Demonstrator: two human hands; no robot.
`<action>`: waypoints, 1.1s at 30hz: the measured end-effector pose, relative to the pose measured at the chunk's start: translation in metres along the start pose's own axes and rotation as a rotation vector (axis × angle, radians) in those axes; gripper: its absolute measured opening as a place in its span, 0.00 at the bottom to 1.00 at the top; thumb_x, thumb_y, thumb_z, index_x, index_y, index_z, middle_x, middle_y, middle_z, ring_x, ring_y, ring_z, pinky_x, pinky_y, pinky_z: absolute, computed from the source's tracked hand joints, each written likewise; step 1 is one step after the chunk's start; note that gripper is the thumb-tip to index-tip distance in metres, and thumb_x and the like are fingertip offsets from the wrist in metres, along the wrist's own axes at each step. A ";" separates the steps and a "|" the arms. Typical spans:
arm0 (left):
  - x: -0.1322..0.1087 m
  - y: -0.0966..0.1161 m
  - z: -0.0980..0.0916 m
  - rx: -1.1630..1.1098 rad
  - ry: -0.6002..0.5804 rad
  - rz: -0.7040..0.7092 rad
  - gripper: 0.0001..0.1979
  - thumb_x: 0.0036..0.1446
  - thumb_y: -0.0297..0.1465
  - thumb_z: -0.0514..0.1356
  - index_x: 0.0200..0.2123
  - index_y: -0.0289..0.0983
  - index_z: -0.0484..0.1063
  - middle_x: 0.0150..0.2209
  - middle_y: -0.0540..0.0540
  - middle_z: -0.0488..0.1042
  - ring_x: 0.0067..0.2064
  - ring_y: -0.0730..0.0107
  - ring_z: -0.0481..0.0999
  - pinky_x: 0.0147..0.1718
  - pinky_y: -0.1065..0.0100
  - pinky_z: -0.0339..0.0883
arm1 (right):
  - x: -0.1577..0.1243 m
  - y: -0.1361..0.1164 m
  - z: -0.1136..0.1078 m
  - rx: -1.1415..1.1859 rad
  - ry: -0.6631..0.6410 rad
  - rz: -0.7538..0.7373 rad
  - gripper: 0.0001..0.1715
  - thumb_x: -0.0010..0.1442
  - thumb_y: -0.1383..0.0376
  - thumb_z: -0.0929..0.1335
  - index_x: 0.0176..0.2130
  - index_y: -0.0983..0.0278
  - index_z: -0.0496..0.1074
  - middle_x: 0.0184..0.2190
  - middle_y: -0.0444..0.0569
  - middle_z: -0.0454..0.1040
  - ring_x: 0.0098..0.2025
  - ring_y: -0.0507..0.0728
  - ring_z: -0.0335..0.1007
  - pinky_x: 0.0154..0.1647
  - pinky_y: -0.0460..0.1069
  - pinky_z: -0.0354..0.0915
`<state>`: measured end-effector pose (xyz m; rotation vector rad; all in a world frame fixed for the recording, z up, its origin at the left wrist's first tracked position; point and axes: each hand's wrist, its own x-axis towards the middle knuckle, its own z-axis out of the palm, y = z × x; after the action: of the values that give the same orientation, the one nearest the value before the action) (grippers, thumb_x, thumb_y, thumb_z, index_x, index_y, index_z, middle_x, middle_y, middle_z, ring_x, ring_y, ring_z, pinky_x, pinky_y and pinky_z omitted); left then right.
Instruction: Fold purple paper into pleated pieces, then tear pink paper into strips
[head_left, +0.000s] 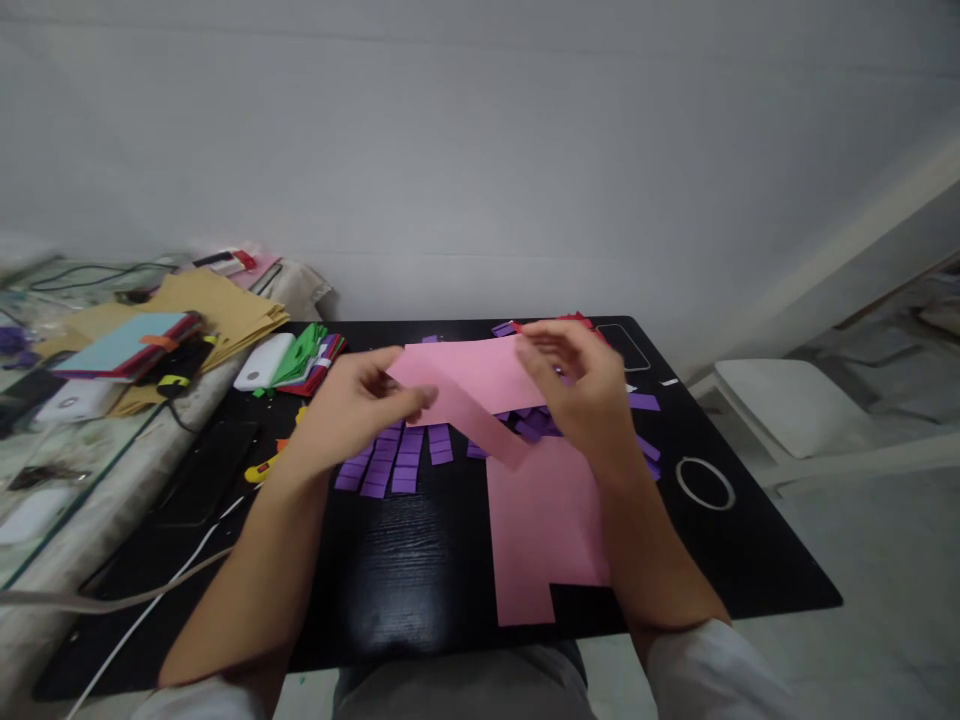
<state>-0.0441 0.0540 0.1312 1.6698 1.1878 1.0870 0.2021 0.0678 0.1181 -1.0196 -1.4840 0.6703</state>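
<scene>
A pink sheet of paper (472,370) is held above the table, spanning the gap between my two hands. My left hand (371,400) pinches its left end between thumb and fingers. From that same hand a narrow pink paper strip (487,430) slants down to the right, its far end blurred. At the sheet's right end, my right hand (581,385) has curled fingers closed on the edge. Under the right forearm lies more pink paper (540,520) on the table. Purple paper strips with dark lines (390,460) lie beneath and beyond the held sheet.
The black table (420,600) carries a grey ring (705,483) at right and a yellow cutter (261,470) at left. Green folded paper (301,352) rests by a white device (264,360). A cluttered side table holds brown envelopes (217,310). A white cable (180,570) crosses the left edge.
</scene>
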 end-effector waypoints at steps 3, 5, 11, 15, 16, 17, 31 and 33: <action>-0.004 0.001 0.013 0.062 -0.185 -0.037 0.07 0.54 0.33 0.68 0.29 0.35 0.76 0.24 0.53 0.73 0.25 0.75 0.70 0.23 0.73 0.63 | -0.012 -0.005 0.020 0.246 -0.301 0.066 0.25 0.55 0.58 0.80 0.50 0.60 0.76 0.44 0.50 0.83 0.45 0.57 0.81 0.50 0.54 0.78; -0.006 0.001 0.021 0.091 -0.238 -0.036 0.07 0.55 0.33 0.66 0.30 0.35 0.76 0.24 0.54 0.70 0.25 0.76 0.68 0.23 0.74 0.61 | -0.018 -0.006 0.029 0.278 -0.347 0.093 0.24 0.54 0.59 0.81 0.49 0.60 0.77 0.41 0.48 0.82 0.43 0.56 0.80 0.47 0.52 0.78; -0.005 0.001 0.022 0.078 -0.166 0.048 0.13 0.60 0.38 0.67 0.28 0.35 0.74 0.23 0.53 0.68 0.25 0.77 0.65 0.24 0.73 0.59 | -0.014 -0.004 0.027 0.380 -0.321 0.142 0.15 0.55 0.58 0.80 0.41 0.60 0.80 0.35 0.45 0.80 0.38 0.53 0.78 0.43 0.50 0.76; -0.006 0.004 0.020 0.043 -0.100 0.102 0.13 0.62 0.38 0.66 0.30 0.36 0.75 0.25 0.51 0.71 0.26 0.75 0.68 0.26 0.72 0.62 | -0.011 -0.006 0.022 0.432 -0.334 0.216 0.17 0.54 0.55 0.81 0.40 0.60 0.79 0.36 0.46 0.81 0.39 0.54 0.78 0.45 0.51 0.77; -0.007 0.004 0.020 0.043 -0.100 0.111 0.12 0.62 0.38 0.66 0.31 0.36 0.75 0.25 0.51 0.72 0.26 0.75 0.69 0.26 0.72 0.63 | -0.011 -0.007 0.022 0.436 -0.337 0.220 0.18 0.54 0.54 0.81 0.40 0.60 0.80 0.36 0.46 0.81 0.39 0.54 0.78 0.45 0.51 0.77; -0.007 0.004 0.021 0.047 -0.105 0.118 0.12 0.63 0.37 0.66 0.31 0.36 0.76 0.25 0.51 0.72 0.26 0.75 0.69 0.27 0.72 0.63 | -0.012 -0.008 0.022 0.437 -0.333 0.218 0.18 0.54 0.54 0.81 0.40 0.60 0.80 0.37 0.46 0.81 0.39 0.54 0.78 0.45 0.51 0.77; -0.009 0.005 0.023 0.055 -0.096 0.148 0.10 0.62 0.35 0.67 0.31 0.36 0.77 0.27 0.50 0.75 0.28 0.74 0.71 0.29 0.71 0.65 | -0.015 -0.013 0.026 0.446 -0.248 0.247 0.18 0.50 0.55 0.83 0.38 0.60 0.83 0.30 0.42 0.79 0.33 0.52 0.76 0.40 0.50 0.77; -0.009 0.005 0.023 0.051 -0.097 0.152 0.09 0.62 0.35 0.67 0.31 0.36 0.77 0.27 0.50 0.75 0.29 0.74 0.71 0.29 0.71 0.65 | -0.015 -0.013 0.026 0.441 -0.244 0.245 0.18 0.50 0.55 0.83 0.38 0.60 0.83 0.29 0.42 0.78 0.32 0.52 0.75 0.39 0.50 0.77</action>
<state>-0.0226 0.0408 0.1273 1.8557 1.0490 1.0617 0.1737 0.0521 0.1175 -0.7996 -1.3405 1.2732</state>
